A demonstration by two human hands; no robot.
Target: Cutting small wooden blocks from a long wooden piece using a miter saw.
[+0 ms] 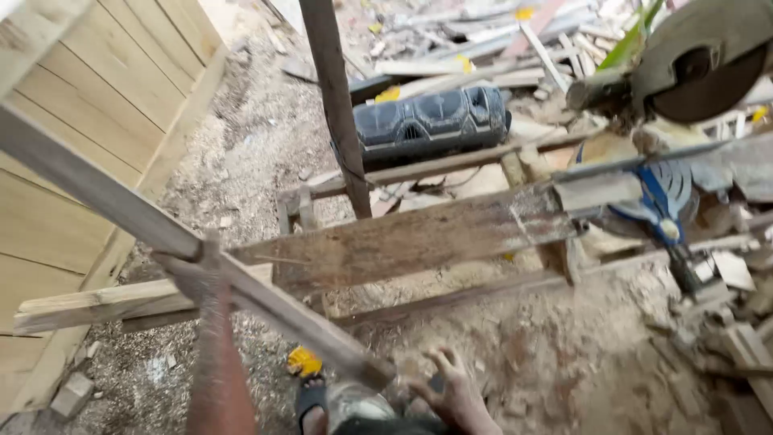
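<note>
A long grey wooden strip (97,189) runs diagonally from the upper left down to its end near the bottom middle. My left hand (197,266), blurred by motion, is closed around the strip partway along it, with my forearm rising from the bottom edge. Low in the frame, just right of the strip's lower end, my right hand (455,395) has its fingers spread and holds nothing. A worn wooden plank (403,238) lies across a rough bench behind the strip.
A chop saw (692,72) with a blue base stands at the right. A black portable radio (431,121) lies behind a dark upright post (338,113). A pale plank panel (88,105) leans at left. Sawdust and offcuts cover the ground; my sandalled foot (310,399) is beside a yellow scrap (304,361).
</note>
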